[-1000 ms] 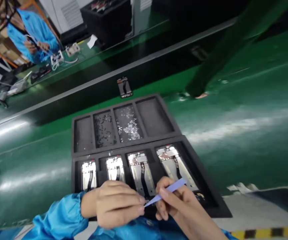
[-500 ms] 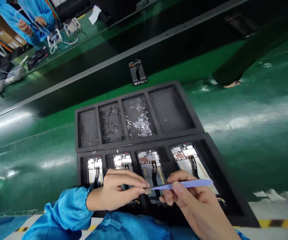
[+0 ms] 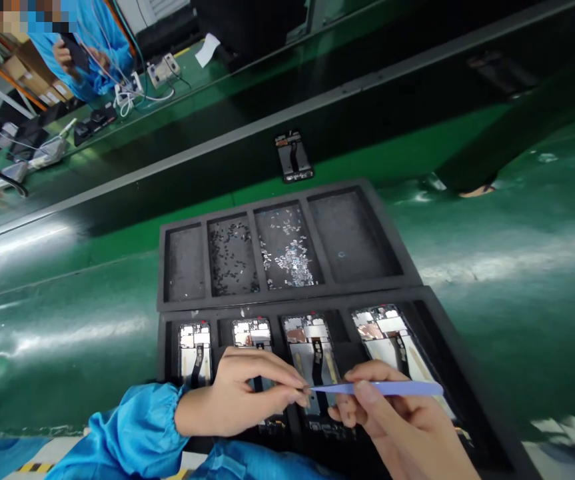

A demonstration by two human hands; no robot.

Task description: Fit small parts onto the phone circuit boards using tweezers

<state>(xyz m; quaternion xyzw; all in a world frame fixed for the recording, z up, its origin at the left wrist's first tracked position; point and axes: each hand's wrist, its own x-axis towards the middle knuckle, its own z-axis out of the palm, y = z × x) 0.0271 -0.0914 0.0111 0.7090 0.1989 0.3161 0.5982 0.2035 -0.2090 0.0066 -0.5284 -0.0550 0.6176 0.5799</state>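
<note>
My right hand (image 3: pixel 392 413) grips purple tweezers (image 3: pixel 404 387), whose tip points left and meets the fingertips of my left hand (image 3: pixel 247 393). The left thumb and fingers are pinched together; any small piece between them is too tiny to name. Both hands hover over a black foam tray (image 3: pixel 337 323) holding several opened phones in slots. Directly beneath the tweezers lies one opened phone (image 3: pixel 312 353) with a black ribbon cable. Another opened phone (image 3: pixel 384 330) sits under my right hand, partly covered. At the left, an opened phone (image 3: pixel 194 347) is partly hidden by my sleeve.
Behind stands a second foam tray (image 3: pixel 287 200) with compartments of small silver pieces (image 3: pixel 294 260) and small black pieces (image 3: pixel 230 260). An opened phone (image 3: pixel 294 157) rests beyond it on the green surface. Across the bench, a person in a blue sleeve (image 3: pixel 112 33) holds a dark object.
The view has shifted, so the trays appear lower and farther right. My hands keep the same pose at the tweezers' tip. The person opposite now holds up a dark object.
</note>
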